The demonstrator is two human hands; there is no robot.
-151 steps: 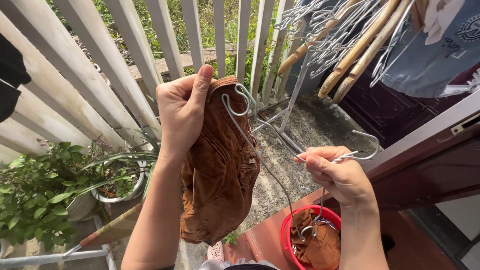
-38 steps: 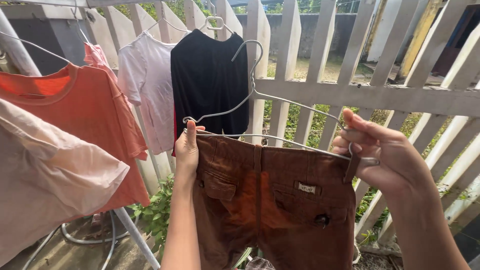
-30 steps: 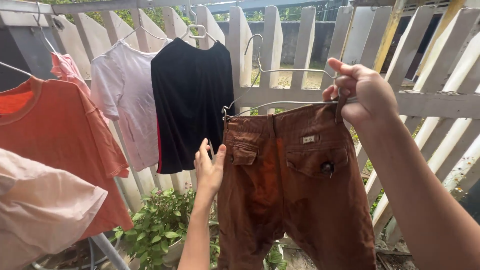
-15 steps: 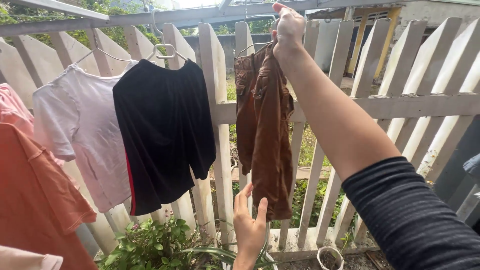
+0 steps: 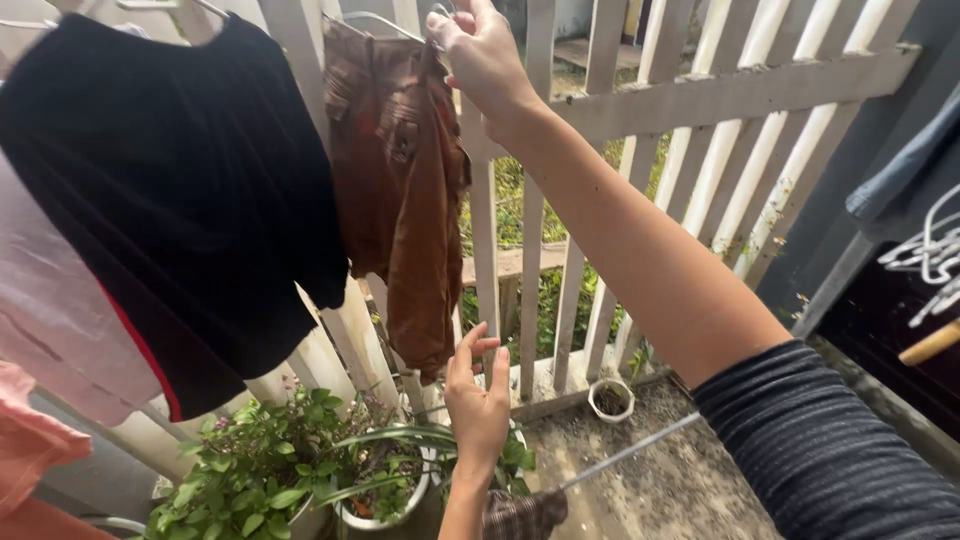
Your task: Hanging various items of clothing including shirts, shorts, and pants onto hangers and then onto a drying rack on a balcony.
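Note:
Brown shorts (image 5: 400, 190) hang on a wire hanger (image 5: 375, 20) in front of the white picket fence (image 5: 700, 90). My right hand (image 5: 480, 55) is raised to the top of the frame, gripping the hanger's right end at the waistband. My left hand (image 5: 478, 400) is lower down, fingers spread, its fingertips touching the bottom hem of the shorts. To the left of the shorts hangs a black garment (image 5: 170, 200).
A pale pink shirt (image 5: 50, 320) and an orange one (image 5: 30, 450) hang at the far left. Potted green plants (image 5: 270, 480) stand below, and a small white pot (image 5: 610, 398) sits by the fence. More hangers (image 5: 925, 250) show at the right edge.
The view has dropped and swung right. The shorts went from held up in both hands to hanging beside the black garment. My left hand has risen to the hem.

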